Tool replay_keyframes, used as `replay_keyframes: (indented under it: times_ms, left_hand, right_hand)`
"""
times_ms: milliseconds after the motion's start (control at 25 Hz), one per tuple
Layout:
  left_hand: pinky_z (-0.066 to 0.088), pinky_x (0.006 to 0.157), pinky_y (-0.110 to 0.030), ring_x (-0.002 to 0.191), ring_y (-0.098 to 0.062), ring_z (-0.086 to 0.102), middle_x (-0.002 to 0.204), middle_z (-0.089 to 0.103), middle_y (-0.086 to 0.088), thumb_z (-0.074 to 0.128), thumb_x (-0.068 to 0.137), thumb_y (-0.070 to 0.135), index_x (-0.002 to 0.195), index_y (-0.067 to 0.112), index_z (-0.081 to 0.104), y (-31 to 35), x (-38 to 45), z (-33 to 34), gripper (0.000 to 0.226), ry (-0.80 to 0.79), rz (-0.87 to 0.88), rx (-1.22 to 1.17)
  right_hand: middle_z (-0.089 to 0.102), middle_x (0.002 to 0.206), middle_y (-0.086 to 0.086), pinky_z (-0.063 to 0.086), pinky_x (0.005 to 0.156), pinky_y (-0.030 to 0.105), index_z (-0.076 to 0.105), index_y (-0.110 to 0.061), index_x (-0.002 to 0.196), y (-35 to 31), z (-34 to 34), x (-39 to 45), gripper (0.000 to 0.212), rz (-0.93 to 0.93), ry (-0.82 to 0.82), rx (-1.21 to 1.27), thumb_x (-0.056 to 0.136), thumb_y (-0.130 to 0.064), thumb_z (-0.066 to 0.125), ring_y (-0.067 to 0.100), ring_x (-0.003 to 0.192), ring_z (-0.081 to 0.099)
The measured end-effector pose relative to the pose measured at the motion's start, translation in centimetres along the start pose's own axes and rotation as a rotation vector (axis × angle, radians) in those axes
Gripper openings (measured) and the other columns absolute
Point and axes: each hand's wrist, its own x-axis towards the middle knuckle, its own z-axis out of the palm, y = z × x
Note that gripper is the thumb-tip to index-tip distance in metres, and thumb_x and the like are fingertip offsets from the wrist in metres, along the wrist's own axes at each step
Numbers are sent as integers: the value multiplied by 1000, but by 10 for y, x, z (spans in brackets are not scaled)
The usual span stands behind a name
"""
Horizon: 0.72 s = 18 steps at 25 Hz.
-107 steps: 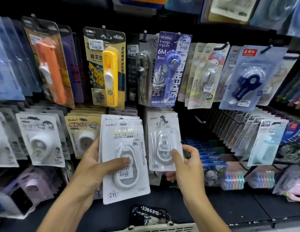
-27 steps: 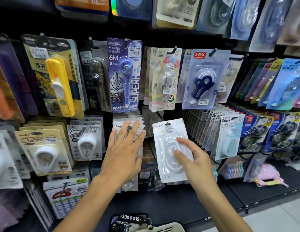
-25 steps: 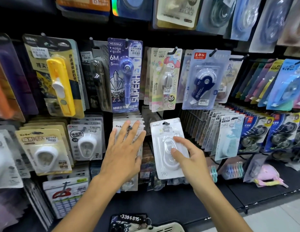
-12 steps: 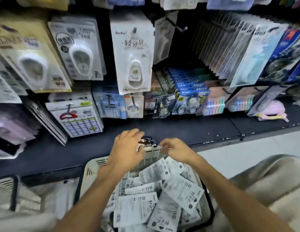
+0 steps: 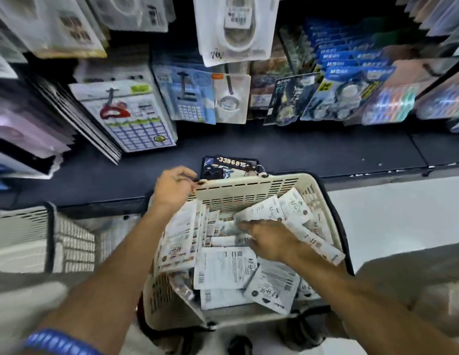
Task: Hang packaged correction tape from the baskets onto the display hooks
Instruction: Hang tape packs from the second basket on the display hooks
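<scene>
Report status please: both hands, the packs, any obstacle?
Left hand at cream basket far rim, grip unclear. Right hand reaching among loose correction tape packs, none lifted. No obstacle seen.

I see a cream basket [image 5: 248, 190] with rows of dark slots along its wall, filled with white correction tape packs [image 5: 223, 267] printed in fine black text and barcodes. A second basket [image 5: 23, 237] at my left is the same cream, its mesh blurred. The shelf ledge [image 5: 300, 149] is dark navy, almost black. On it lies a black tag [image 5: 232, 163] with pale digits. Above hang a white card [image 5: 136, 116] carrying a red shape and a blue-lined grid, blue-and-yellow packs [image 5: 338, 93], and a pack of rainbow-striped rolls [image 5: 392, 103]. A bright blue band [image 5: 56, 342] circles my left forearm.
</scene>
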Motion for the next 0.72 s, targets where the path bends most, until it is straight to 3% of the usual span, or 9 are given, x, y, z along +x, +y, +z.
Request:
replay_keyframes:
  times_ms: [80, 200, 400, 520, 600, 720]
  left_hand:
    - [48, 60, -19, 72, -22, 60, 71, 68, -6, 42, 89, -17, 76, 18, 66, -2, -4, -22, 44, 67, -15, -56]
    - [47, 59, -21, 67, -16, 62, 74, 71, -1, 53, 90, -10, 78, 28, 68, -23, -23, -40, 43, 70, -3, -17]
    - [54, 74, -31, 74, -20, 65, 77, 70, 0, 62, 90, -8, 78, 31, 68, -51, -33, -55, 41, 108, 22, -45]
    - [54, 77, -34, 74, -19, 64, 77, 70, 2, 63, 90, -7, 77, 32, 69, -52, -30, -57, 42, 113, 42, -68]
    - [55, 78, -34, 75, -20, 65, 79, 72, -2, 64, 89, -6, 79, 31, 70, -47, -28, -59, 39, 127, 60, -108]
    - [55, 73, -32, 76, -21, 67, 85, 75, -9, 60, 89, -8, 81, 29, 70, -40, -27, -62, 39, 146, 76, -152]
  right_hand:
    - [50, 146, 11, 52, 81, 37, 23, -33, 152, -28, 11, 24, 78, -91, 33, 5, 89, -4, 58, 32, 115, 60]
    - [20, 164, 11, 47, 99, 47, 13, -31, 156, -73, 30, 57, 95, -263, 179, -171, 82, 4, 62, 34, 129, 44]
    - [39, 153, 7, 39, 98, 47, 38, -26, 147, -94, 43, 79, 72, -390, 298, -496, 84, -3, 64, 31, 115, 48]
    - [64, 115, -8, 38, 83, 36, 63, -26, 122, -100, 44, 80, 43, -562, 349, -600, 80, -18, 68, 20, 92, 54]
    - [64, 95, -14, 40, 83, 32, 69, -28, 102, -105, 36, 80, 24, -610, 324, -610, 79, -24, 70, 16, 91, 55]
    - [64, 107, -6, 40, 96, 35, 67, -23, 110, -109, 18, 82, 20, -648, 248, -601, 95, -18, 56, 20, 108, 54]
